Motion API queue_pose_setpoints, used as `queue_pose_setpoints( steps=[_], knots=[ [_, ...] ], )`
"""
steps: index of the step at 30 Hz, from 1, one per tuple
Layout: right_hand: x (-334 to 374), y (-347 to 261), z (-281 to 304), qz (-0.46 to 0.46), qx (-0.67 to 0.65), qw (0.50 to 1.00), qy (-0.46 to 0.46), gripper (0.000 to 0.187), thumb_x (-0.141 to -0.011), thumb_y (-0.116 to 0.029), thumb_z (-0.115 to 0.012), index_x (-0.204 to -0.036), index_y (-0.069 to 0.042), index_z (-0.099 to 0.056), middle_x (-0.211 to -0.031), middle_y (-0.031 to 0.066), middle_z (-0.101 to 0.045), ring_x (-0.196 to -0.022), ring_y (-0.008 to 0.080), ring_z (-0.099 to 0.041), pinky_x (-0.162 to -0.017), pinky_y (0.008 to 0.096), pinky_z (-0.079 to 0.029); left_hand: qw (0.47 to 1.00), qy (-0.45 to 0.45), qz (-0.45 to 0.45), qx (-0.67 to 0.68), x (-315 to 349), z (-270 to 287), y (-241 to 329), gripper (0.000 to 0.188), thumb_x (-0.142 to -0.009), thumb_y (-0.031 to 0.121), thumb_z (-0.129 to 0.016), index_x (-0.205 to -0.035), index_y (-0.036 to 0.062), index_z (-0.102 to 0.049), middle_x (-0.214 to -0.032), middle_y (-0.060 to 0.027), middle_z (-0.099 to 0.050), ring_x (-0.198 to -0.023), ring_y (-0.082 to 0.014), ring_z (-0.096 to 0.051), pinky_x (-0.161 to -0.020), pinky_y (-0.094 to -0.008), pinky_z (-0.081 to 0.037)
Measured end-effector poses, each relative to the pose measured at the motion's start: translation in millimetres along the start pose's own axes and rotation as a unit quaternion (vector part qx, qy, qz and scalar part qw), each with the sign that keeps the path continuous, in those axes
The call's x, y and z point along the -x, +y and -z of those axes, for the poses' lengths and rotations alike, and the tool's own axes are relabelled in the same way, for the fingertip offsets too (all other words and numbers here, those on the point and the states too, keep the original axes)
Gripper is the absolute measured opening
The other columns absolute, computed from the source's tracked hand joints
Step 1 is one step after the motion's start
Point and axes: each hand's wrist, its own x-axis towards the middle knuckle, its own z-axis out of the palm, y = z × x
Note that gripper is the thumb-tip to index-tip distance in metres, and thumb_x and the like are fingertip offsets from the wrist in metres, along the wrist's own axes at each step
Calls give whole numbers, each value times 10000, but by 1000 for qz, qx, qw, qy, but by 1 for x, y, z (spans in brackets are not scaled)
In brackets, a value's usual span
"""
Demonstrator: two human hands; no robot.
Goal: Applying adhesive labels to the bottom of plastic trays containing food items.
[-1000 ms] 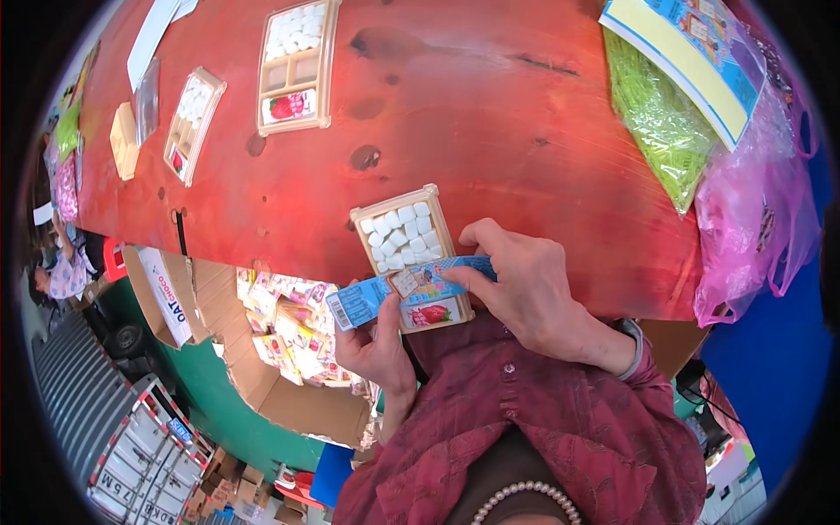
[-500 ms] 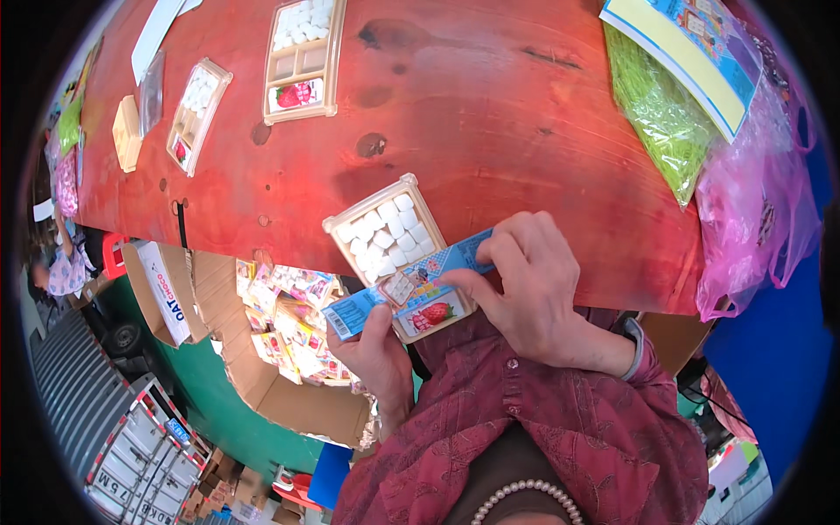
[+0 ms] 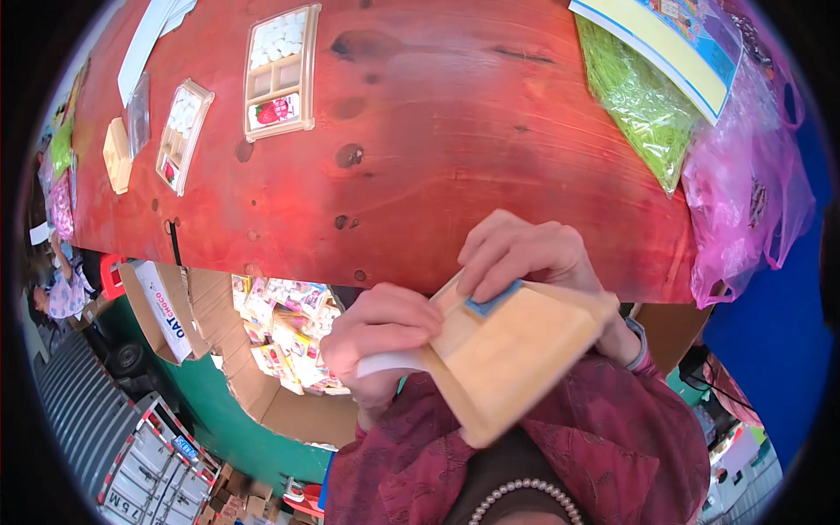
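A tan plastic tray (image 3: pixel 525 354) is tilted between my hands with its underside up, just over the table's near edge. My left hand (image 3: pixel 372 337) grips its left side, fingers bent over the rim. A white paper flap (image 3: pixel 391 361) sticks out below those fingers. My right hand (image 3: pixel 529 258) holds the far side, its fingertips pressing the blue end of a paper band (image 3: pixel 495 297) against the tray's bottom. What the tray contains is hidden from this side.
On the red table (image 3: pixel 437 157) lie two filled trays (image 3: pixel 285 77) (image 3: pixel 179 140), a tan tray (image 3: pixel 116 157) and a clear lid (image 3: pixel 138 114). Green shredded filler (image 3: pixel 634 109) and a pink bag (image 3: pixel 739 192) are at right. Below left, a cardboard box (image 3: pixel 297 411) holds small packets (image 3: pixel 293 332).
The tray has been turned over, from white pieces facing up to its underside facing up. The band's end is now folded beneath it. Both hands have shifted their grip.
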Motion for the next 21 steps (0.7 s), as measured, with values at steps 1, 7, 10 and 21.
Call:
queue_pose_setpoints(
  steps=[1, 7, 10, 21],
  knots=[
    [1, 1, 3, 31, 31, 999, -7, 138, -699, -43, -703, -837, -47, -693, -870, 59, -648, -843, 210, -568, -737, 317, -455, 1000, 1, 2, 2, -2, -2, -1, 206, -706, 117, -712, -819, -38, -635, -772, -155, -612, -694, -274, -593, -666, -375, -506],
    [17, -5, 19, 27, 18, 999, -11, 123, -672, -34, -699, -792, -58, -704, -815, 34, -639, -825, 212, -537, -739, 327, -439, 967, -100, 191, 134, -17, -6, -1, 231, -646, -27, -728, -845, -61, -617, -773, -139, -611, -729, -233, -577, -775, -393, -486],
    [20, -4, 23, 34, -10, 999, -9, 130, -668, -24, -693, -794, -57, -702, -805, 29, -639, -824, 213, -536, -737, 331, -438, 954, -90, 230, 169, -22, -13, -4, 224, -642, -96, -697, -847, -61, -614, -773, -130, -613, -735, -221, -584, -748, -361, -484],
    [27, -22, 6, 2, 289, 953, 87, 265, -579, 6, -723, -836, -54, -695, -812, 66, -548, -738, 195, -547, -564, 247, -446, 956, -163, 229, -79, -39, -21, -7, 104, -684, -8, -690, -784, -33, -676, -765, -105, -611, -708, -185, -580, -641, -267, -449]
  ],
)
